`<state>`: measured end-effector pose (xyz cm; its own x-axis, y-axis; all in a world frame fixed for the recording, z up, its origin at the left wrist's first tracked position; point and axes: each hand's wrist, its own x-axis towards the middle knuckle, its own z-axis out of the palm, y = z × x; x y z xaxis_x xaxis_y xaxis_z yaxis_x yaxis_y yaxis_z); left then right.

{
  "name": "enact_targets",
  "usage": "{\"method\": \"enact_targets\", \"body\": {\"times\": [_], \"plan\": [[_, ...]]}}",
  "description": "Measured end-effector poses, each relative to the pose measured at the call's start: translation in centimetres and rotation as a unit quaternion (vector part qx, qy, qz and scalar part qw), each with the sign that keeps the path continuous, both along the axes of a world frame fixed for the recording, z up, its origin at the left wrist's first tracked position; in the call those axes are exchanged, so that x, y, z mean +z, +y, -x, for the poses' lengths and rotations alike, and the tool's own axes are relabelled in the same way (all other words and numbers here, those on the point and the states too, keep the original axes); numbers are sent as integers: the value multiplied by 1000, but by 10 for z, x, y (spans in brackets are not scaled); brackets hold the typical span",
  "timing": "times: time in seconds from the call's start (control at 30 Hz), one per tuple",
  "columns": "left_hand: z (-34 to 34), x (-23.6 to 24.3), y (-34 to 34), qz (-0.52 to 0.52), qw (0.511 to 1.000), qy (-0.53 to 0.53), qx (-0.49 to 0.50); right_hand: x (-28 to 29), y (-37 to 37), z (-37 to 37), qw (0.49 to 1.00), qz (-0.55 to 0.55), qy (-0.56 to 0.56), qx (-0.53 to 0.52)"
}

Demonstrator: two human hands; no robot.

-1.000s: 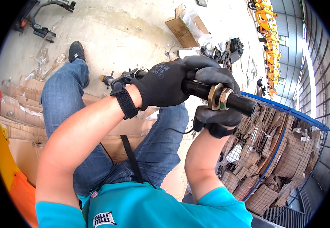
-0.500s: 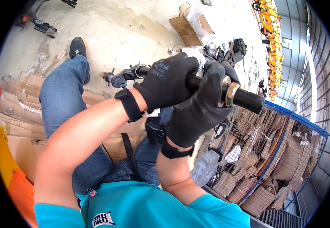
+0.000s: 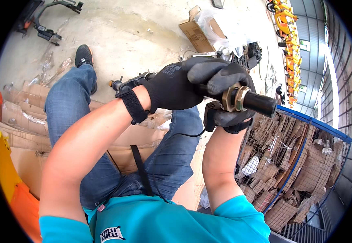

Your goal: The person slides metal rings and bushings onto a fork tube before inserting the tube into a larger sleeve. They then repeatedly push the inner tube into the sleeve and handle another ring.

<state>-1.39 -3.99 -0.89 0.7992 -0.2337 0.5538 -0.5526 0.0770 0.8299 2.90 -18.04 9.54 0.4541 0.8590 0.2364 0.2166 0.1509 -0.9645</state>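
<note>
My left hand point(image 3: 172, 87), in a black glove, is closed on a black metal tube point(image 3: 260, 104) held level at chest height. My gloved right hand point(image 3: 220, 75) wraps round the same tube, fingers curled over its top and lower part beside two metal nuts point(image 3: 234, 97). The tube's bare end points right, past those nuts. Beneath the right hand hangs a small black device point(image 3: 209, 115) with a cable running down. Behind my left hand, a dark metal assembly point(image 3: 125, 83) is partly hidden.
Flattened cardboard point(image 3: 26, 141) lies around my legs. An open box point(image 3: 196, 34) with plastic sits ahead among loose black parts point(image 3: 253, 52). A dark frame point(image 3: 46, 30) lies far left, orange-yellow panels point(image 3: 11, 170) nearer. A wire cage point(image 3: 313, 125) of scrap cardboard stands right, yellow vehicles point(image 3: 285, 18) beyond.
Half a second ago my right forearm was lower and further left; it has swung up and right, its fingers now curled over the tube again. The tube has shifted slightly.
</note>
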Motion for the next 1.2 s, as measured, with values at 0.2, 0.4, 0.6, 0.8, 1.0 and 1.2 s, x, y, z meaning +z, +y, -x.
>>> {"method": "enact_targets", "body": {"times": [0.2,0.4,0.6,0.8,1.0,1.2], "plan": [[6,5,-2,-1,999,38,38,-17,5,12,989,-18,-100,-105],[5,-6,-14,24,993,77,81,-29,67,82,800,-29,-90,-592],[-3,16,9,33,993,100,44,-11,61,74,858,-55,-37,-509],[-9,17,0,111,992,-42,-36,35,3,13,989,129,27,-62],[-7,2,-4,-16,998,27,60,-6,11,5,996,-36,-40,-74],[-3,1,-7,1,992,86,95,-31,70,76,771,-7,-205,-603]]}}
